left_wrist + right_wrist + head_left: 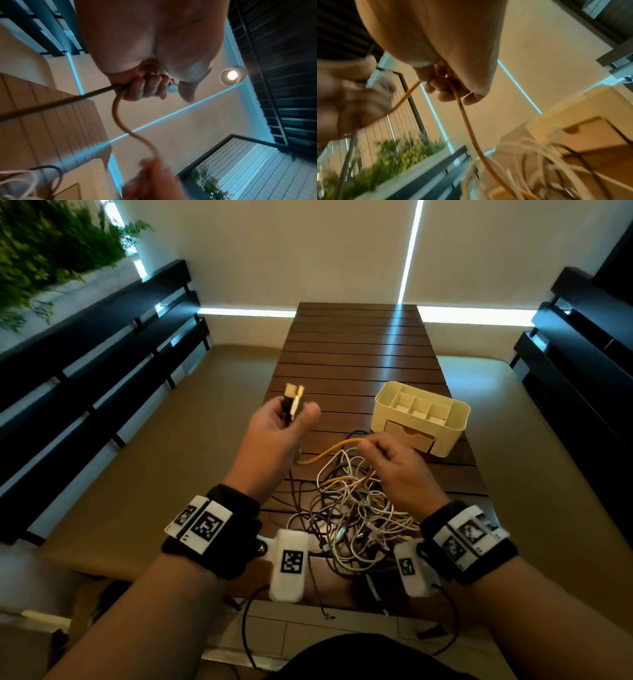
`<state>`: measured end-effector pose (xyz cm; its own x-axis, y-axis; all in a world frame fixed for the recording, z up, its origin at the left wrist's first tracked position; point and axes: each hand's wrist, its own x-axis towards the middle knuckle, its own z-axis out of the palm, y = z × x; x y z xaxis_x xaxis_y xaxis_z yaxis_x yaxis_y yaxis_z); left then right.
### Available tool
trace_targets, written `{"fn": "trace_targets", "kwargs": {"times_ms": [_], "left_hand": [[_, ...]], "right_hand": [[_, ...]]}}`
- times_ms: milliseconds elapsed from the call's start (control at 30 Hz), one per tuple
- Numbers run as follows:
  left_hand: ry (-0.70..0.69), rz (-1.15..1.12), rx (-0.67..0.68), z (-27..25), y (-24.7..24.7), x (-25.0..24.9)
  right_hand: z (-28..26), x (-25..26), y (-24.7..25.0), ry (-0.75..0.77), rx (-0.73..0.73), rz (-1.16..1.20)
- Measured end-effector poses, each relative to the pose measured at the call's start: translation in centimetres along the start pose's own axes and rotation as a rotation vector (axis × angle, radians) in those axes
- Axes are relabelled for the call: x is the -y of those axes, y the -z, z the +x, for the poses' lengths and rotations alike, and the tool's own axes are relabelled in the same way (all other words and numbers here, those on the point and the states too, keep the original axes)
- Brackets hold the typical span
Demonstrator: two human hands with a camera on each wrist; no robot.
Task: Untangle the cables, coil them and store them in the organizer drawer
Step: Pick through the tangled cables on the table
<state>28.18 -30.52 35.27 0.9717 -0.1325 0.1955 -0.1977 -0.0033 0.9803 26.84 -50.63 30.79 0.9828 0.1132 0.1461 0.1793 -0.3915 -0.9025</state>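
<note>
Both hands busy: our left hand [274, 436] is gripping cable plugs [294, 402], right hand [399, 463] is pinching the orange cable [329, 451] over the tangle [356, 508].

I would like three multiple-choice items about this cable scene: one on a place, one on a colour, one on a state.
1. Where does the organizer stand?
A. on the floor
B. on the table, beyond the cable pile
C. on the bench

2. What colour is the cable stretched between both hands?
A. orange
B. blue
C. green

3. What state is the organizer's drawer in?
A. pulled out
B. removed
C. closed

Answers: 1 B, it rests on the table past the cable pile. 2 A, the orange cable runs from left hand to right hand. 3 C, the drawer sits flush.
</note>
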Motion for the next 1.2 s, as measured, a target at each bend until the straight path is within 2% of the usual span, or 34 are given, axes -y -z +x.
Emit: {"fn": "trace_targets", "kwargs": {"times_ms": [100,167,233,333,400,467,533,600,667,767,800,867,967,1033,1133,1200], "left_hand": [[0.038,0.158,0.086,-0.5,-0.5,0.9],[0.033,0.197,0.205,-0.6,-1.1,0.4],[0.004,0.247,0.240,-0.7,-1.4,-0.3],[-0.101,0.237,0.117,-0.7,-1.1,-1.3],[-0.138,0.141,0.002,-0.5,-0.5,-1.7],[-0.099,0.007,-0.063,-0.3,0.5,-1.9],[-0.047,0.128,-0.065,-0.4,1.5,-1.6],[0.035,0.325,-0.040,-0.9,2.2,-0.4],[0.090,0.399,-0.107,-1.2,3.3,0.9],[0.046,0.399,-0.263,-1.1,5.0,0.8],[0.018,0.391,-0.253,-1.1,5.1,0.3],[-0.041,0.417,-0.138,-1.1,4.3,-0.9],[-0.074,0.531,0.131,-1.2,1.7,-1.5],[-0.075,0.523,0.247,-1.3,0.5,-1.2],[-0.101,0.549,0.275,-1.6,0.3,-1.0],[-0.159,0.607,0.200,-1.6,0.5,-1.3]], "right_hand": [[0.8,2.5,0.9,0.184,-0.025,-0.037],[0.7,3.4,0.8,0.232,-0.015,-0.047],[0.5,3.9,0.8,0.251,-0.043,-0.007],[0.1,3.0,0.6,0.152,-0.031,0.090],[-0.5,1.5,0.2,0.053,0.013,0.105],[-1.2,-0.1,-0.3,-0.037,0.013,0.114],[-1.6,-0.5,-0.2,-0.080,-0.055,0.144],[-1.5,-0.1,0.5,-0.068,-0.141,0.103],[-1.1,0.6,1.5,-0.015,-0.181,0.036],[-0.6,1.6,2.8,0.081,-0.094,-0.231],[-0.4,1.8,2.8,0.104,-0.036,-0.346],[-0.2,2.6,2.3,0.148,0.061,-0.484],[0.1,4.3,1.1,0.261,0.112,-0.502],[0.3,5.2,0.8,0.319,0.098,-0.468],[0.2,5.6,1.1,0.310,0.060,-0.371],[-0.2,5.2,1.0,0.256,0.042,-0.292]]}}
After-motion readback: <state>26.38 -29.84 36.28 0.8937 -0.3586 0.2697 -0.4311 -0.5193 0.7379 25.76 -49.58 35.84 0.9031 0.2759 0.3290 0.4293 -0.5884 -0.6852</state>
